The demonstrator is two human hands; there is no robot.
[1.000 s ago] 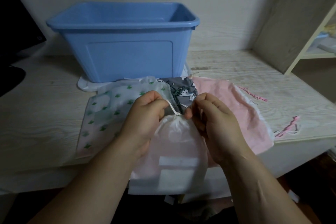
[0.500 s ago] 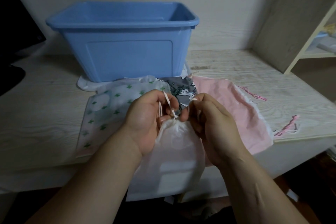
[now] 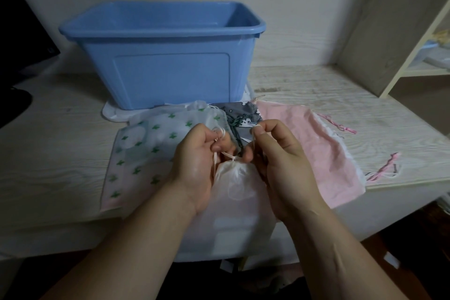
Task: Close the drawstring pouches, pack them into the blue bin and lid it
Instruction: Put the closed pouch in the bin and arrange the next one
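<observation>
Left hand (image 3: 197, 165) and right hand (image 3: 280, 165) pinch white drawstring (image 3: 225, 154) of cinched white pouch (image 3: 239, 192); blue bin (image 3: 165, 56) behind on tabletop (image 3: 341, 95).

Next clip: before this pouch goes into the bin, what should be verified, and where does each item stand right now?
1. White pouch mouth gathered shut: ok.
2. Drawstring knotted: cannot tell; the left hand and right hand pinch its ends.
3. Blue bin open, no lid on it: ok.
4. Room inside the bin: cannot tell, its floor is hidden.
5. Green-print pouch and pink pouch closed: not ok, both lie flat and ungathered.
6. Lid located: cannot tell.
</observation>
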